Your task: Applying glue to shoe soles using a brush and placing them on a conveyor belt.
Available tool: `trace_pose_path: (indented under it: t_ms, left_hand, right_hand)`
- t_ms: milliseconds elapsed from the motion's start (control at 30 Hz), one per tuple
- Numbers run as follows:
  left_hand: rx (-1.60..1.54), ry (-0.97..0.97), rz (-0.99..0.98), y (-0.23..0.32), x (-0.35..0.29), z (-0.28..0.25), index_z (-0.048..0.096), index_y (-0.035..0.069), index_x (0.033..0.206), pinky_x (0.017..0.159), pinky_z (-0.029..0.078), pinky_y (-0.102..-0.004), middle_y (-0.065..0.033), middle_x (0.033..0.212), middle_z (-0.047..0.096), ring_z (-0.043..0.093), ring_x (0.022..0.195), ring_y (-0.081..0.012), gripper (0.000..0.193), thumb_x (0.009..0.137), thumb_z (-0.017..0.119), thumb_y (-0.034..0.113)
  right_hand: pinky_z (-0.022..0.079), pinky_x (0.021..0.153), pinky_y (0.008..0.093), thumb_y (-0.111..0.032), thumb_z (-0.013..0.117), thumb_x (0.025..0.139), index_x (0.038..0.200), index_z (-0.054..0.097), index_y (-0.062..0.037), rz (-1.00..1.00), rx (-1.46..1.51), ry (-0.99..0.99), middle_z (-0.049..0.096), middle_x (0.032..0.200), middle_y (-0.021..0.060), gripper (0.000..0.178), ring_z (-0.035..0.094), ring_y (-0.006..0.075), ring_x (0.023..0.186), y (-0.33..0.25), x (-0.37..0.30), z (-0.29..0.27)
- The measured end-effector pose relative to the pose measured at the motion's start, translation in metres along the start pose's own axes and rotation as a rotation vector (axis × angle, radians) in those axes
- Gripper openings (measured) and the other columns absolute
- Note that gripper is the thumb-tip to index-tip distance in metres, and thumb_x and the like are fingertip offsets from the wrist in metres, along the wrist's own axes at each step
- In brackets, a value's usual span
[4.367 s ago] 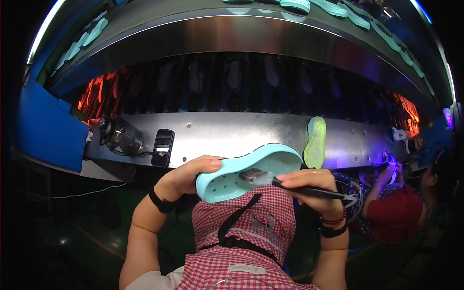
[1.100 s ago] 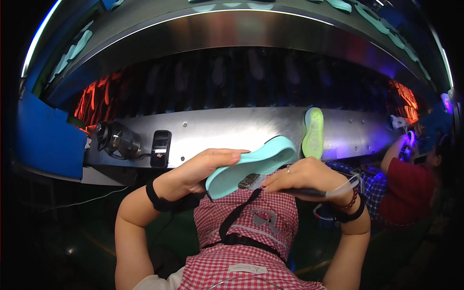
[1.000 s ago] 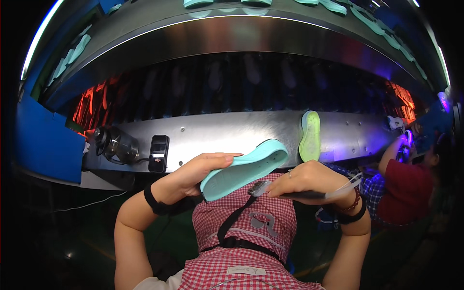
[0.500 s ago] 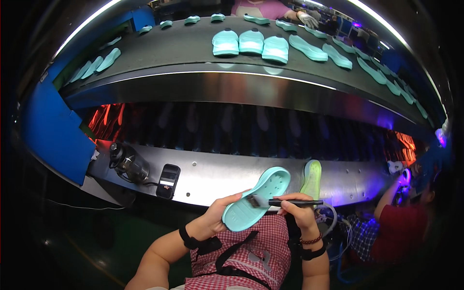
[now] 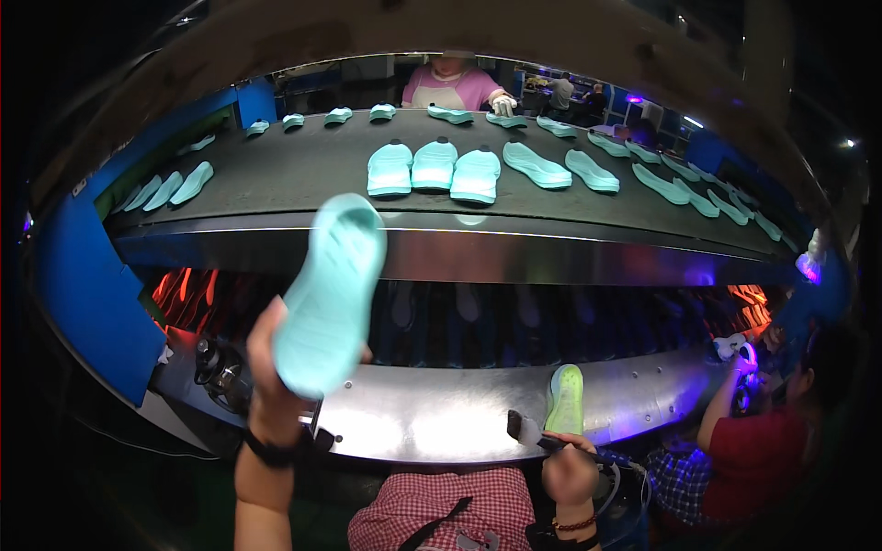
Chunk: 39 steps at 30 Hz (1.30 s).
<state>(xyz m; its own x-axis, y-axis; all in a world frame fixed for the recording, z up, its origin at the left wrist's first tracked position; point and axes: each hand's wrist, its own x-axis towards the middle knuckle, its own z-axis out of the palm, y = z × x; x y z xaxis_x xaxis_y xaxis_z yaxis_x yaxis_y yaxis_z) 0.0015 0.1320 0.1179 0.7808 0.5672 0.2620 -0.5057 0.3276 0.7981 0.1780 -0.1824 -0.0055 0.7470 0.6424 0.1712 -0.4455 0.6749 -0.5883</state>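
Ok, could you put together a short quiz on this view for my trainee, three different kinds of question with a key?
1. What does the person's left hand hold up?
2. True or false: the lime-green shoe sole lies on the metal bench.
3. Which thing is in the person's right hand?
A. a glass jug
B. a black-handled brush
C. a turquoise shoe sole

Key
1: a turquoise shoe sole.
2: true.
3: B; the black-handled brush is held apart from the turquoise shoe sole.
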Motion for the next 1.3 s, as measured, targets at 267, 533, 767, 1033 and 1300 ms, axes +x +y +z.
trace_pose_path:
  t_ms: [267, 533, 767, 1033, 1300]
  left_hand:
    - [-0.496, 0.626, 0.352, 0.061, 0.144, -0.046, 0.018, 0.001, 0.136, 0.103, 0.026, -0.045, -0.0176, 0.138, 0.028, 0.028, 0.128, -0.0304, 0.063, 0.088, 0.036, 0.038]
    - [1.409, 0.192, 0.278, 0.008, 0.195, 0.022, 0.034, 0.008, 0.133, 0.102, 0.023, -0.042, -0.0216, 0.134, 0.032, 0.026, 0.127, -0.0337, 0.074, 0.075, 0.059, 0.047]
    - [1.842, -0.013, -0.052, -0.008, 0.234, 0.071, 0.029, 0.026, 0.137, 0.095, 0.011, -0.0655, -0.0252, 0.136, 0.025, 0.018, 0.131, -0.0352, 0.087, 0.066, 0.055, 0.069]
    - [1.92, 0.121, -0.278, -0.007, 0.263, 0.087, 0.036, -0.001, 0.129, 0.098, 0.033, -0.0415, -0.0263, 0.13, 0.035, 0.037, 0.12, -0.0396, 0.098, 0.063, 0.059, 0.067]
    - [1.933, 0.204, -0.278, -0.021, 0.28, 0.096, 0.033, 0.005, 0.132, 0.099, 0.029, -0.0441, -0.0303, 0.13, 0.033, 0.032, 0.123, -0.0402, 0.09, 0.067, 0.057, 0.062]
  right_hand:
    - [0.041, 0.046, 0.025, -0.004, 0.048, 0.085, 0.101, 0.054, 0.0042, 0.125, -0.08, 0.23, 0.059, 0.102, 0.0242, 0.019, 0.049, 0.0141, 0.047, 0.018, -0.005, -0.028]
    - [0.043, 0.046, 0.0259, -0.003, 0.048, 0.085, 0.099, 0.055, 0.0039, 0.169, -0.054, 0.357, 0.06, 0.098, 0.0219, 0.017, 0.049, 0.0146, 0.047, 0.023, 0.002, -0.047]
    - [0.042, 0.047, 0.0285, -0.003, 0.05, 0.083, 0.098, 0.055, 0.0052, 0.203, -0.009, 0.439, 0.061, 0.088, 0.0184, 0.018, 0.049, 0.0165, 0.046, 0.025, 0.007, -0.064]
    - [0.041, 0.047, 0.0285, -0.002, 0.049, 0.084, 0.098, 0.055, 0.0056, 0.21, 0.012, 0.532, 0.06, 0.081, 0.0157, 0.018, 0.05, 0.0168, 0.048, 0.015, 0.014, -0.096]
    - [0.042, 0.047, 0.0303, -0.003, 0.049, 0.084, 0.099, 0.054, 0.0073, 0.209, 0.077, 0.588, 0.058, 0.073, 0.0144, 0.018, 0.052, 0.0178, 0.048, 0.014, 0.016, -0.119]
